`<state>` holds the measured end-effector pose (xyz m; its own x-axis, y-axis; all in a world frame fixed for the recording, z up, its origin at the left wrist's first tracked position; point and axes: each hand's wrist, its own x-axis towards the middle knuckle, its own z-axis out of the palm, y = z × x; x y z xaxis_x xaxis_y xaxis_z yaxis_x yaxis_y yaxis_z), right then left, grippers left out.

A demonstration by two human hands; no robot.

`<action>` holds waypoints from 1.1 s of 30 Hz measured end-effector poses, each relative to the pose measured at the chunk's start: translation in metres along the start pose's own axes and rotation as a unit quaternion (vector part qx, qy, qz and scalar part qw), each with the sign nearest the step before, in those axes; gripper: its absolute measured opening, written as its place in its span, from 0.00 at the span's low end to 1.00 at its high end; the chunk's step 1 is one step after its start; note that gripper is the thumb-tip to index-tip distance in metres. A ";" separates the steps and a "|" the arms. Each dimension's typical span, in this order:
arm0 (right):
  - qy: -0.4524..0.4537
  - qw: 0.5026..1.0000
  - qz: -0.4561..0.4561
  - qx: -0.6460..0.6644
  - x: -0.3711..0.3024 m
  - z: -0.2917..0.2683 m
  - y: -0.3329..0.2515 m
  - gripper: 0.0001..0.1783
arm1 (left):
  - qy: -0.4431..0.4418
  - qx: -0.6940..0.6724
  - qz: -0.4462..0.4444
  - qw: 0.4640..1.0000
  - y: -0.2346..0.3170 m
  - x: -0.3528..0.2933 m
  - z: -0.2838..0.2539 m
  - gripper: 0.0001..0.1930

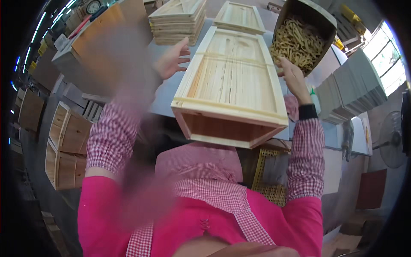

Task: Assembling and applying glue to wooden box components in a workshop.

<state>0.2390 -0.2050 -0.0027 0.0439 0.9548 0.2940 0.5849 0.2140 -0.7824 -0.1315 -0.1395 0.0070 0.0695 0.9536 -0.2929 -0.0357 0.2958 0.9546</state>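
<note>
A pale wooden box [233,81] lies in front of me on the table, its near end open toward me. Tan bands stretch across it, one near the open end and one farther up. Left of the box, my left hand [172,60] is open with fingers spread, apart from its side. My right hand [293,77] is at the box's right side, beside a carton [319,15] filled with loose tan bands [299,43]. Its thumb and fingers are apart, and nothing shows between them. A blurred shape covers part of my left forearm.
Behind the box lie another wooden panel piece [239,17] and a stack of wooden panels [177,23]. Stacked grey boards [353,88] and a green-tipped bottle [315,102] stand at right. Wooden boxes [70,128] are at left, a yellow crate [267,175] below, and a fan [391,139] far right.
</note>
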 end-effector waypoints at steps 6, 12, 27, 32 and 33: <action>-0.010 0.997 -0.065 -0.050 0.051 0.030 0.002 0.24 | -0.055 0.314 0.139 0.938 0.009 0.049 0.034 0.32; -0.142 0.986 0.086 0.026 0.028 0.020 -0.037 0.28 | -0.038 0.199 0.054 0.978 0.004 -0.001 0.034 0.28; 0.062 0.973 -0.183 -0.124 -0.007 0.002 -0.140 0.27 | 0.071 0.262 0.323 0.907 0.060 -0.092 0.019 0.25; 0.328 0.854 -0.387 -0.115 -0.044 0.037 -0.157 0.30 | 0.228 0.219 0.566 0.761 0.048 -0.095 0.012 0.23; 0.334 0.854 -0.380 -0.118 -0.051 0.050 -0.136 0.30 | 0.271 0.185 0.596 0.733 0.025 -0.085 0.014 0.22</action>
<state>0.1163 -0.2728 0.0611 -0.0150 0.2103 0.9775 0.7932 0.5977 -0.1164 -0.1248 -0.2141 0.0565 -0.2004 0.4352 0.8777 0.5303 -0.7051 0.4708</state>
